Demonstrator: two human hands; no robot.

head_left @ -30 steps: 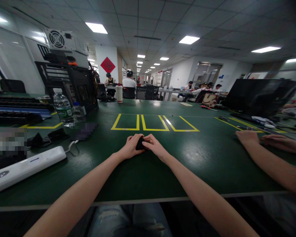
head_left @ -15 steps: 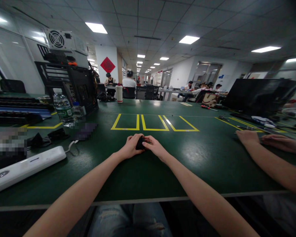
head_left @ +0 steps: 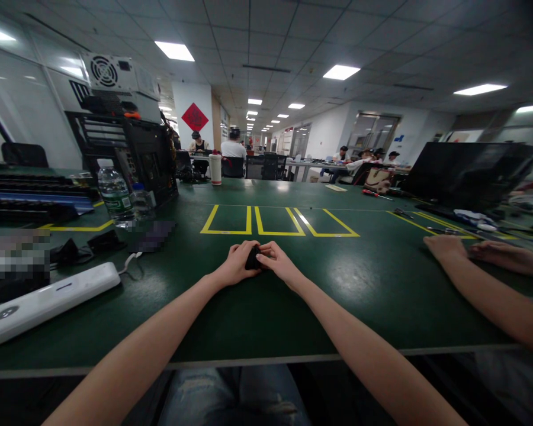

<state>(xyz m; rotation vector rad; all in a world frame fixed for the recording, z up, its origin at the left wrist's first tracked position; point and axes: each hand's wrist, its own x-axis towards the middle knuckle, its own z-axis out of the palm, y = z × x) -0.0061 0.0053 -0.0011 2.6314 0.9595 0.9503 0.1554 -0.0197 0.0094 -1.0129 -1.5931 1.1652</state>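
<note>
My left hand [head_left: 235, 264] and my right hand [head_left: 281, 264] meet on the green table [head_left: 266, 307], just in front of three yellow outlined boxes [head_left: 276, 220]. Between them they pinch a small black object [head_left: 251, 258]; both sets of fingers are curled around it. Most of the object is hidden by my fingers, so I cannot make out what it is.
A white power bank [head_left: 48, 302] with a cable lies at the left, beside water bottles [head_left: 115, 198] and an open computer case [head_left: 128, 148]. Another person's hands [head_left: 475, 251] rest on the table at the right near a black monitor [head_left: 471, 171]. People sit at far tables.
</note>
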